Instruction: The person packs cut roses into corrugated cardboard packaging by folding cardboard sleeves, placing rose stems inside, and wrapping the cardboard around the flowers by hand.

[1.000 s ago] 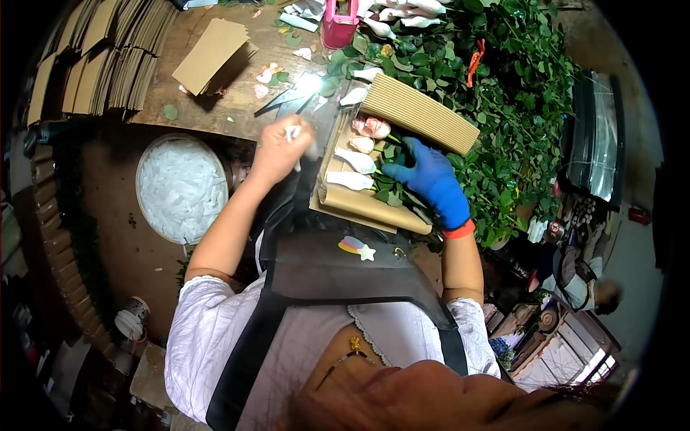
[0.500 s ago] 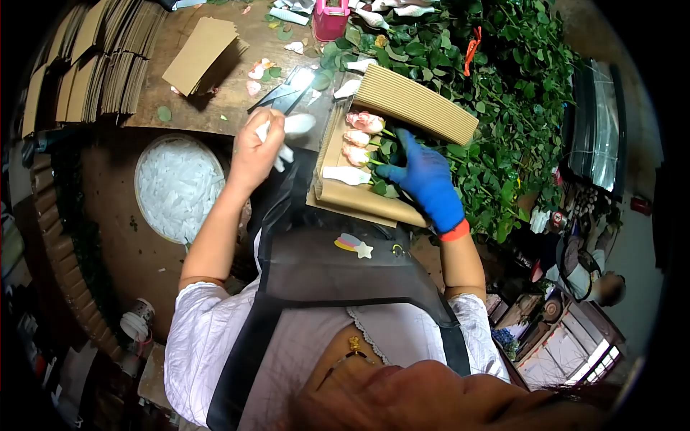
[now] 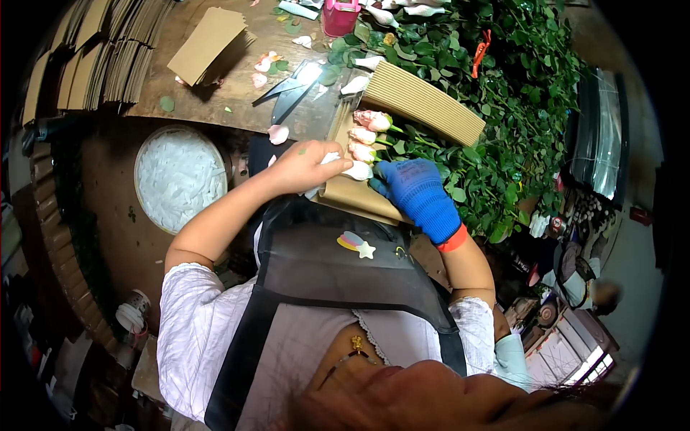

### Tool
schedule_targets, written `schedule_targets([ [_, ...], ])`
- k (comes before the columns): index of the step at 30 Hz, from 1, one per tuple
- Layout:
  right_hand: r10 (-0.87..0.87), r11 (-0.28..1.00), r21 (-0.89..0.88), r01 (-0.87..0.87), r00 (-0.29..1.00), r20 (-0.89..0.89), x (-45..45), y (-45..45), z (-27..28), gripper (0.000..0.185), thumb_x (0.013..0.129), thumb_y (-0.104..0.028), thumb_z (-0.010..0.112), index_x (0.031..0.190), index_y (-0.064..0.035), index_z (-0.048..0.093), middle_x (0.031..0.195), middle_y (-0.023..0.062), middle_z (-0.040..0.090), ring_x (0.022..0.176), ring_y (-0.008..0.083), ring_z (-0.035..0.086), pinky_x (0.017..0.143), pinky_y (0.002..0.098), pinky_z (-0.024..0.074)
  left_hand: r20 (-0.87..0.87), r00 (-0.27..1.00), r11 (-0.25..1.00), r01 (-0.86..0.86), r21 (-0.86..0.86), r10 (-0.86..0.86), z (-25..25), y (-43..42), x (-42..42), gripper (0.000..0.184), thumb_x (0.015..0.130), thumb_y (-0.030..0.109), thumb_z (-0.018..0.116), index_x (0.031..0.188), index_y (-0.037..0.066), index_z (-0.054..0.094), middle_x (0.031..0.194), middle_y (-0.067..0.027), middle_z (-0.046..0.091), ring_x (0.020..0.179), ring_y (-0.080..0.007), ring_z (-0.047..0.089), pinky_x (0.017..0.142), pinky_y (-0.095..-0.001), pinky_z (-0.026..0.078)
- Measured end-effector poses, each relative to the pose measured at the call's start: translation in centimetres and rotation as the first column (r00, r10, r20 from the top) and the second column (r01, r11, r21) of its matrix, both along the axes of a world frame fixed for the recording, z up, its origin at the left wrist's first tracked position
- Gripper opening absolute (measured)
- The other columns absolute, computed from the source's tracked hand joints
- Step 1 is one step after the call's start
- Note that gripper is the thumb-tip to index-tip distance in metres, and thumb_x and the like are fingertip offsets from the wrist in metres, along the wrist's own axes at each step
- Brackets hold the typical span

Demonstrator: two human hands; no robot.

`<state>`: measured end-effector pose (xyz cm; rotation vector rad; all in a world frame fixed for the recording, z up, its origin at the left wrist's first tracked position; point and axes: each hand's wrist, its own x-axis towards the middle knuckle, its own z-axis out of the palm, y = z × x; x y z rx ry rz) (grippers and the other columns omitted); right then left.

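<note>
Wooden table (image 3: 172, 105) bears scissors (image 3: 287, 87) and leafy stems (image 3: 514, 93); a bucket (image 3: 180, 179) of white pieces stands near. Over cardboard (image 3: 361, 199), the netted bud (image 3: 360, 171) points left, long axis crosswise. The left hand (image 3: 310, 165) pinches it, fingers together; the gloved right hand (image 3: 417, 188) curls beside it, its grip unclear

Three uncovered pink roses (image 3: 373, 120) are showing, with one white-sleeved bloom (image 3: 359, 171) lying beside them and two other sleeved blooms (image 3: 354, 85) resting by one corrugated cardboard strip (image 3: 424, 104). One bare hand (image 3: 310, 167) and one gloved hand (image 3: 418, 188) are reaching in. One pair of scissors (image 3: 288, 85), one pink container (image 3: 339, 20) and one round tub (image 3: 136, 172) are sitting around them.
</note>
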<state>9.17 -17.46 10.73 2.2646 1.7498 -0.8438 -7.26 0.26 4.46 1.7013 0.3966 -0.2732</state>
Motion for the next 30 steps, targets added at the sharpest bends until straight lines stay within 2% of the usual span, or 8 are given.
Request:
schedule_targets([
  [8,0.127,0.991,-0.038,-0.126,0.991,0.029,0.1,0.5,-0.2,0.019,0.094,-0.028,0.06,0.087,-0.0118,0.067,0.078,0.0125,0.071,0.076,0.0325,0.071,0.065,0.0466,0.0529,-0.063,0.722,0.684,-0.676,-0.275,0.689,-2.3,1.1,-5.2,0.018,0.099,0.023,0.067,0.092,0.007,0.065,0.079,0.0065,0.056,0.075,-0.0019,0.05,0.064,-0.0212,0.041],
  [10,0.205,0.972,-0.127,-0.197,0.977,0.054,0.1,1.2,0.1,0.013,0.093,-0.022,0.061,0.088,-0.0122,0.067,0.08,0.0119,0.072,0.077,0.0305,0.072,0.066,0.0457,0.0534,-0.067,0.812,0.749,-0.499,0.436,0.579,-2.5,5.1,-10.7,0.017,0.093,0.023,0.072,0.1,0.007,0.068,0.084,-0.0009,0.063,0.079,-0.0136,0.058,0.07,-0.0294,0.046],
  [12,0.316,0.913,-0.295,-0.283,0.946,0.072,-0.3,2.6,1.0,0.007,0.092,-0.016,0.061,0.09,-0.0127,0.067,0.082,0.0119,0.073,0.08,0.0282,0.073,0.067,0.0444,0.0541,-0.182,0.856,0.415,-0.041,0.909,0.483,-1.9,7.7,-14.6,0.025,0.088,0.023,0.076,0.107,0.008,0.07,0.09,-0.0083,0.069,0.083,-0.0253,0.065,0.076,-0.0377,0.05],
  [15,0.43,0.859,-0.328,-0.392,0.901,0.049,-0.3,3.5,1.0,0.008,0.084,-0.011,0.069,0.092,-0.0114,0.069,0.085,0.0124,0.074,0.084,0.0268,0.074,0.066,0.0411,0.0546,-0.086,0.894,0.056,0.069,0.996,0.44,-1.0,7.7,-15.0,0.033,0.082,0.026,0.079,0.108,0.007,0.07,0.107,-0.0145,0.069,0.102,-0.0356,0.062,0.089,-0.0469,0.047],
  [17,0.408,0.874,-0.314,-0.37,0.911,0.06,-0.2,3.3,-0.6,0.011,0.077,-0.011,0.073,0.088,-0.0113,0.07,0.083,0.0109,0.075,0.083,0.0272,0.075,0.065,0.0399,0.0543,0.163,0.916,0.482,-0.336,0.809,0.366,-2.3,6.6,-11.8,0.043,0.081,0.034,0.081,0.113,0.008,0.069,0.119,-0.0143,0.064,0.117,-0.0368,0.054,0.099,-0.0465,0.043],
  [20,0.448,0.858,-0.3,-0.417,0.893,0.04,-0.3,4.0,0.7,0.012,0.077,-0.01,0.073,0.088,-0.0117,0.07,0.083,0.0106,0.075,0.082,0.0276,0.075,0.065,0.0397,0.0544,0.164,0.928,0.838,-0.372,0.399,0.334,-1.4,2.2,-4.0,0.083,0.073,0.044,0.087,0.136,0.006,0.049,0.14,-0.0201,0.05,0.127,-0.0363,0.048,0.109,-0.0444,0.038],
  [22,0.455,0.864,-0.257,-0.434,0.89,0.025,-0.1,3.6,0.2,0.01,0.079,-0.012,0.072,0.089,-0.0112,0.07,0.082,0.0116,0.074,0.081,0.0279,0.074,0.065,0.0402,0.0547,0.184,0.963,0.934,-0.243,0.263,0.199,-1.9,0.0,-0.3,0.108,0.067,0.052,0.088,0.142,0.001,0.031,0.143,-0.0263,0.039,0.137,-0.0437,0.036,0.115,-0.0493,0.031],
  [30,0.085,0.989,0.13,-0.068,0.988,-0.129,1.1,1.0,2.1,0.018,0.093,-0.029,0.064,0.095,-0.0114,0.067,0.077,0.0116,0.07,0.075,0.0312,0.07,0.065,0.0435,0.0524,0.216,0.975,0.949,-0.028,0.314,-0.042,-4.5,-0.5,1.7,0.107,0.068,0.05,0.089,0.142,0.001,0.028,0.15,-0.029,0.028,0.142,-0.0473,0.027,0.118,-0.0495,0.026],
])
